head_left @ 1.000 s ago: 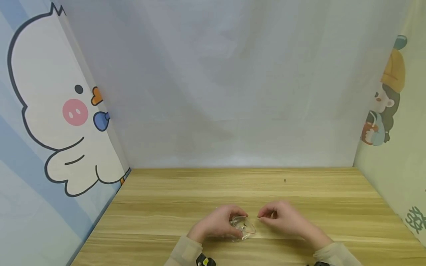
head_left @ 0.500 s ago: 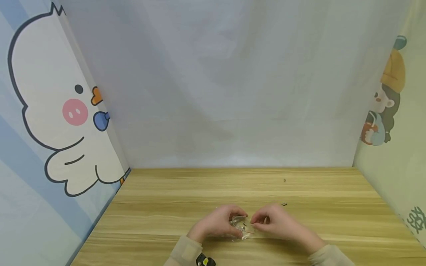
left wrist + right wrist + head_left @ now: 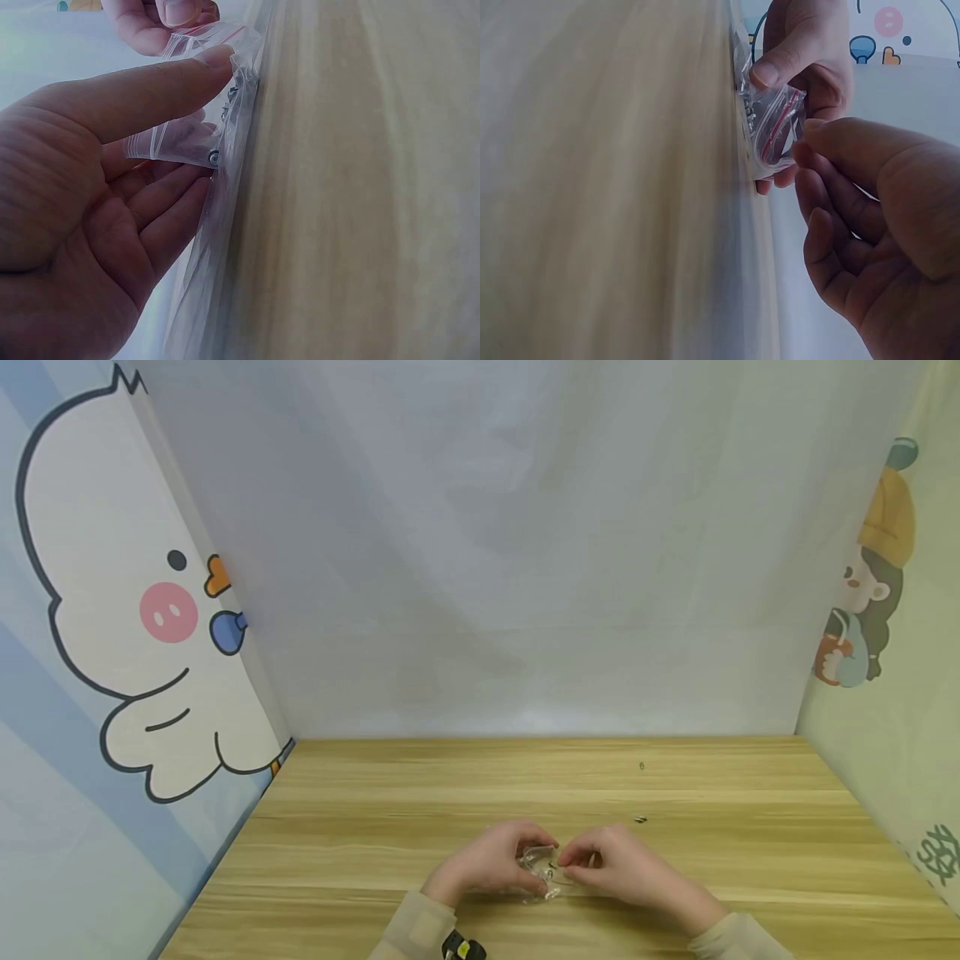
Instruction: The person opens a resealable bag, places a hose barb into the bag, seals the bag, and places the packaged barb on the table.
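My left hand (image 3: 491, 860) grips a small clear zip bag (image 3: 184, 142) between thumb and fingers, low over the wooden table (image 3: 360, 827). A red line (image 3: 781, 120) runs along the bag's mouth, which gapes toward my right hand. Small metal pieces of hardware (image 3: 214, 157) sit inside, some bunched near the bottom. From the right, my right hand (image 3: 618, 864) pinches at the rim of the bag's mouth, thumb and index fingertips together, the other fingers curled in. Whether anything else is between those fingertips, I cannot tell.
Beyond my right hand a small dark metal piece (image 3: 640, 819) lies on the table. Farther back is a tiny ring-like piece (image 3: 642, 766). A pale curtain (image 3: 525, 568) closes off the back, with cartoon-printed panels at the left and right.
My right hand has moved left to the bag's mouth, uncovering the dark metal piece on the table behind it. My left hand and the bag have stayed in place.
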`<state>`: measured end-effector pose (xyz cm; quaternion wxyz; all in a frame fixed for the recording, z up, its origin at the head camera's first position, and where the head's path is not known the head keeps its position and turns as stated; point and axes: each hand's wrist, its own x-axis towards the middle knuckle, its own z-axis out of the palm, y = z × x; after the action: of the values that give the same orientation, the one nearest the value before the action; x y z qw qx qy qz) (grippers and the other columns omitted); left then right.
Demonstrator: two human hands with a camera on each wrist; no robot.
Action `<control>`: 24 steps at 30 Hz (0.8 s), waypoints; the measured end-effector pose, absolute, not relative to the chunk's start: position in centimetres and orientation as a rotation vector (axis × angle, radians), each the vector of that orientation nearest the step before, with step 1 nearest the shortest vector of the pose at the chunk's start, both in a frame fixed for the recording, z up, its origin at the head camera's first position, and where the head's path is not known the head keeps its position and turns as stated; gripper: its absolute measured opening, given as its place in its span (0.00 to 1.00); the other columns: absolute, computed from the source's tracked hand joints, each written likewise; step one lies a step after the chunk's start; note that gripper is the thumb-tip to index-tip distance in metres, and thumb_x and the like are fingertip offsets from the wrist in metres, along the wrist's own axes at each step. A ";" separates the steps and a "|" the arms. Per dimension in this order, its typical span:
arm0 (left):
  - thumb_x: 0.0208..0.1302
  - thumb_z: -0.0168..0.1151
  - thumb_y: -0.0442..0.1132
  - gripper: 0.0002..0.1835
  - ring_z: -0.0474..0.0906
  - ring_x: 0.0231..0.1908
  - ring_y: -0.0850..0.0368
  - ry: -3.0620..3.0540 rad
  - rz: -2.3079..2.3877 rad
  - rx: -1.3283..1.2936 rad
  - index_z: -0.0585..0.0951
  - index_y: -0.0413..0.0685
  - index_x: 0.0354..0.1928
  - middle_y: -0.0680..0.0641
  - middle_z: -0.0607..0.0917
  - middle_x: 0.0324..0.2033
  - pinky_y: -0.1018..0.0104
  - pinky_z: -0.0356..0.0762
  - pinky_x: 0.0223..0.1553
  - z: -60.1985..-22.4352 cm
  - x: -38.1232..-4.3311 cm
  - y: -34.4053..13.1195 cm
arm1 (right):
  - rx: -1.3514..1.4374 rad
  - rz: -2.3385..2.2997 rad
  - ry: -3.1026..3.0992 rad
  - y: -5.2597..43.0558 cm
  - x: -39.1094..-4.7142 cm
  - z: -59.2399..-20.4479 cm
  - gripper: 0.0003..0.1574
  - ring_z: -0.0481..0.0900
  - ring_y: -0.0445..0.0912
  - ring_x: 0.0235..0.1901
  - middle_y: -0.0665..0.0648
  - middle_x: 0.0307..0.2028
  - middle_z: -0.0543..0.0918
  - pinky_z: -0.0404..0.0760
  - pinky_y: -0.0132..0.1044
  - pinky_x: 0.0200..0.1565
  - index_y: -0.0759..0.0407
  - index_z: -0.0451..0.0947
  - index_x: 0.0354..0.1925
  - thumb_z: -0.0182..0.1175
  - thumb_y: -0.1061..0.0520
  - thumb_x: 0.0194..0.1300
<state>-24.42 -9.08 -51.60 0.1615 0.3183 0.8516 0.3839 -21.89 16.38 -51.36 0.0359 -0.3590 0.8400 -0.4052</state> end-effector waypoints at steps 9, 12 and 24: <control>0.53 0.85 0.37 0.31 0.78 0.58 0.66 2.424 1.100 0.914 0.86 0.48 0.61 0.59 0.86 0.56 0.65 0.74 0.65 -51.6 -24.5 -9.1 | -1.105 -1.251 2.571 16.7 -22.0 -51.3 0.05 0.82 0.33 0.35 0.46 0.39 0.91 0.85 0.32 0.37 0.56 0.91 0.43 0.72 0.59 0.69; 0.53 0.86 0.37 0.31 0.78 0.57 0.66 2.418 1.108 0.907 0.86 0.48 0.61 0.59 0.86 0.56 0.66 0.73 0.65 -51.5 -24.5 -9.0 | -1.093 -1.266 2.566 17.0 -22.1 -51.1 0.05 0.82 0.33 0.34 0.46 0.37 0.91 0.85 0.32 0.36 0.57 0.91 0.43 0.72 0.60 0.69; 0.54 0.85 0.38 0.30 0.78 0.57 0.67 2.430 1.091 0.908 0.86 0.50 0.61 0.60 0.85 0.56 0.67 0.72 0.66 -51.5 -24.6 -9.1 | -0.891 -1.271 2.617 20.2 -23.3 -50.9 0.06 0.81 0.36 0.35 0.43 0.36 0.88 0.83 0.33 0.39 0.57 0.90 0.44 0.71 0.59 0.70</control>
<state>-24.55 -9.11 -51.53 0.1628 0.3185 0.8520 0.3824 -23.33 20.19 -50.94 0.0495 -0.2926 0.8590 -0.4173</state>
